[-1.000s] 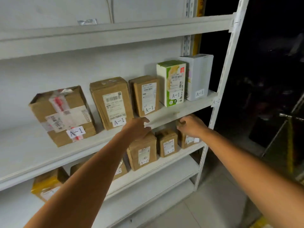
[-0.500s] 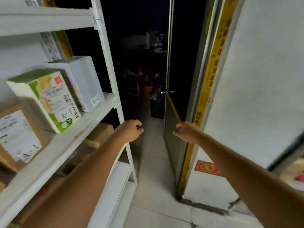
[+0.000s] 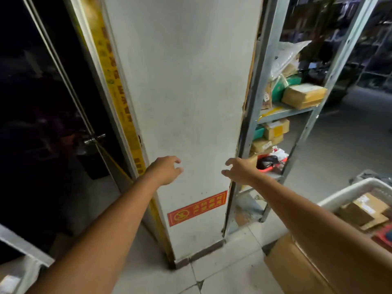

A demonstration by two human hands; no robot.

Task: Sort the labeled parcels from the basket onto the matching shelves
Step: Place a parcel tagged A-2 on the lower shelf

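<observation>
Head cam: my L hand (image 3: 164, 170) and R hand (image 3: 238, 170) are out in front of the white pillar (image 3: 186, 92). Fingers loosely curled and apart, nothing held. Metal rack (image 3: 275, 112) is just right of pillar. Further right and low is the basket (image 3: 350, 192) w/ parcels (image 3: 360, 211) inside. Glass door (image 3: 53, 124) is left of pillar.

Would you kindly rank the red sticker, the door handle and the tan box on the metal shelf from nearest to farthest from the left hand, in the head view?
1. Red sticker, low on the pillar, just below-right of the left hand.
2. Door handle, off to the left.
3. Tan box, far right on the metal shelf.
</observation>
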